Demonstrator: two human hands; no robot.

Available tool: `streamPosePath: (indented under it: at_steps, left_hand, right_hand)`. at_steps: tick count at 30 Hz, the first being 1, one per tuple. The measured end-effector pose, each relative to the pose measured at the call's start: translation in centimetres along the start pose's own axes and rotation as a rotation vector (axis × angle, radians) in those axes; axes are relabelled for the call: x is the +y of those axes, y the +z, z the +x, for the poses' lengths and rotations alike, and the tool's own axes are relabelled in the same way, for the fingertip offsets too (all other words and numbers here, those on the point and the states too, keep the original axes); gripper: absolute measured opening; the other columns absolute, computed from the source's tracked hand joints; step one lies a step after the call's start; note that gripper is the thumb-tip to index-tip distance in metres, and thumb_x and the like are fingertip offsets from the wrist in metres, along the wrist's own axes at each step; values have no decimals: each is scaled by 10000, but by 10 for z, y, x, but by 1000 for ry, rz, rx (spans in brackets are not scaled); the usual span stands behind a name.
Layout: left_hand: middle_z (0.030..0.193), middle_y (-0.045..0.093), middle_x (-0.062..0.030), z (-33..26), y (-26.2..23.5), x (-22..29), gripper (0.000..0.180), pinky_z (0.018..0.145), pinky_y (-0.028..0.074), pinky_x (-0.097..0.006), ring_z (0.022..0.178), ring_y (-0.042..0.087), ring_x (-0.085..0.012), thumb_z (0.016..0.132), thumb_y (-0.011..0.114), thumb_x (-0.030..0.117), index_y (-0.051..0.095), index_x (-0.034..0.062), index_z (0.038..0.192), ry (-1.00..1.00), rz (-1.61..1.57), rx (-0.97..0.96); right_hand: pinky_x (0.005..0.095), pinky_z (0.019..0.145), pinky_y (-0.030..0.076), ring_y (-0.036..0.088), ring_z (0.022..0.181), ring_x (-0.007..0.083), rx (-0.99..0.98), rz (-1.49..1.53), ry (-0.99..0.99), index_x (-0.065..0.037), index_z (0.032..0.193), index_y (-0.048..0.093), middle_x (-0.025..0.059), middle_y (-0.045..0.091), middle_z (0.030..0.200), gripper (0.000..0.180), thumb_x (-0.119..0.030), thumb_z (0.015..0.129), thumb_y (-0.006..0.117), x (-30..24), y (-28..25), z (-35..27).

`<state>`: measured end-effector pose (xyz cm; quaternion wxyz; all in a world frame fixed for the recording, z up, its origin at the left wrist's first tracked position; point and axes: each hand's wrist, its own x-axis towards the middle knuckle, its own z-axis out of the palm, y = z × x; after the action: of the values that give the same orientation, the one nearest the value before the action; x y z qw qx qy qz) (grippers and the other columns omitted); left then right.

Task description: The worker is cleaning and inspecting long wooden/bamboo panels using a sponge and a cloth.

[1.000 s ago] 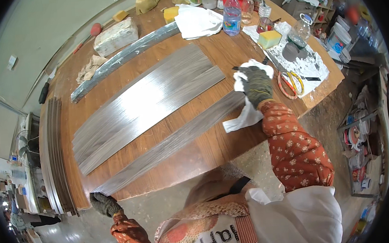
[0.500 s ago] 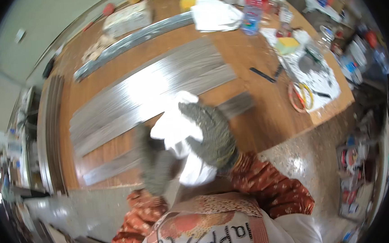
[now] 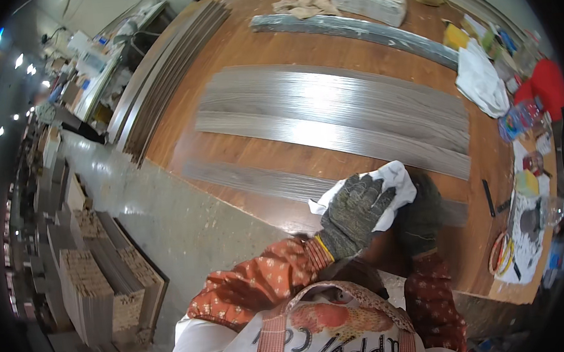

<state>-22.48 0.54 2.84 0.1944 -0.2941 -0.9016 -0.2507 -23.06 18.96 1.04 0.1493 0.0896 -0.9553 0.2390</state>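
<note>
White cloth (image 3: 397, 184) sits over a narrow grey wood-grain plank (image 3: 256, 178) near the front edge of the brown table (image 3: 253, 50). Along the table's right side I make out a clear plastic bottle (image 3: 517, 121) and a clear jug (image 3: 554, 210); their contents are too small for me to tell. On my feed the cloth looks crumpled, its corners poking out around the left hand (image 3: 355, 216), gloved and laid across it, fingers extended. The gloved right hand (image 3: 421, 217) blurs beside it; I cannot tell its grip.
</note>
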Motion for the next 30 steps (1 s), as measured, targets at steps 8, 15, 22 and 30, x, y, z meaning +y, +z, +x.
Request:
streamPosePath:
  at_steps: [8,15,22,30]
  left_hand:
    - [1092,594,-142,-80,-87,-118,491,946,439,-404,1076,559,-277,789,685,276,544,35,1194,-608,-261,308]
    - [1166,598,-191,-171,-157,-266,369,951,425,-378,1086,567,-282,892,585,224,558,51,1217,-839,240,478]
    - [990,654,-81,-185,-167,-296,337,807,481,-316,874,593,-197,868,647,239,609,33,1132,-987,-96,983]
    - [1120,603,-144,-119,-113,-159,472,1031,354,-451,1118,536,-341,699,718,224,609,92,1139,-354,300,169]
  right_hand:
    - [493,998,379,490,1181,356,74,-260,-146,-74,1240,537,149,540,1259,383,-187,875,554,7,2,-6]
    - [470,1016,391,513,1167,363,138,-218,-184,-63,1233,567,151,566,1248,333,-134,907,549,0,3,-4]
    - [477,969,422,531,1128,353,157,-272,-204,-82,1158,606,136,590,1177,290,-155,877,597,7,8,-7]
    - [434,964,429,562,1078,344,88,-267,-103,-65,1096,634,143,624,1124,254,-132,852,608,9,9,-1]
